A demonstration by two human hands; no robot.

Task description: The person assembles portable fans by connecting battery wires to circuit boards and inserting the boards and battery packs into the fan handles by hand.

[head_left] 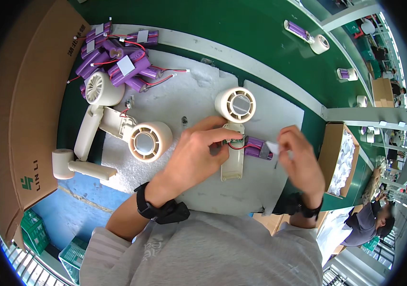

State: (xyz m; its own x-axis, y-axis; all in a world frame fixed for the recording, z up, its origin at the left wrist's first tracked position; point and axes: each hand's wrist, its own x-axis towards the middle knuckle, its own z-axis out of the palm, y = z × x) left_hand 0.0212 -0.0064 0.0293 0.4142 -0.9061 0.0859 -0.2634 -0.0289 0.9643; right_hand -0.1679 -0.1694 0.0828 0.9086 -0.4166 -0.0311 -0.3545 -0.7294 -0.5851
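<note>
A cream handheld fan lies on the white foam mat with its handle casing opened. Thumb and fingers of my left hand close around the handle's upper part, by a small green circuit board. Red and black wires run from the board to a purple battery pack beside the handle, with a grey patch on it. My right hand, slightly blurred, pinches a small white slip of paper at the pack's right end.
Purple battery packs with leads are piled at the back left. More fan parts lie left of my hand. A large cardboard box stands at left, a carton of white slips at right. Fan units ride a green belt; a person sits far right.
</note>
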